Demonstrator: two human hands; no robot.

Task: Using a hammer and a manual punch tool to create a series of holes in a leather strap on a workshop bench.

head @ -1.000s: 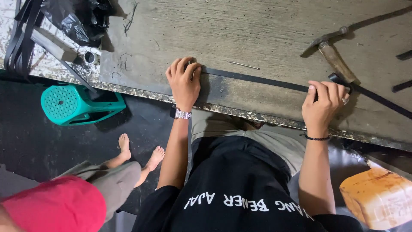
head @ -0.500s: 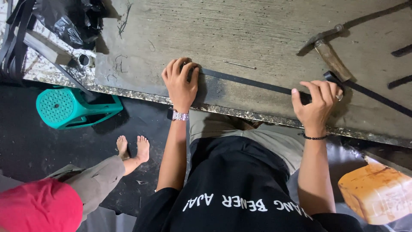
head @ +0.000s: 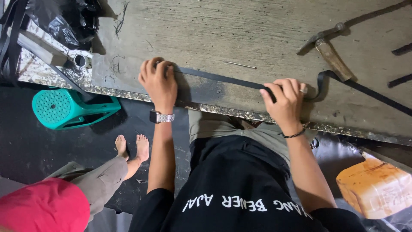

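Observation:
A long black strap (head: 219, 78) lies flat along the near edge of a worn grey worktable (head: 240, 34). My left hand (head: 158, 81) presses down on the strap's left end, fingers curled over it. My right hand (head: 284, 102) grips the strap farther right, where it buckles into a raised loop (head: 322, 79) before running off to the right. A thin nail (head: 239, 65) lies on the table just beyond the strap. A hammer with a wooden handle (head: 328, 49) rests beyond my right hand.
A teal plastic stool (head: 68, 109) stands on the dark floor at left. Another person sits at lower left, with bare feet (head: 131, 146) and a red cap (head: 40, 206). Black plastic sheeting (head: 68, 17) lies on the table's far left; an orange block (head: 377, 187) is at lower right.
My right hand has slid left along the strap, making it buckle into a loop beside the hammer. The other person's feet have drawn together. My left hand stays on the strap's end.

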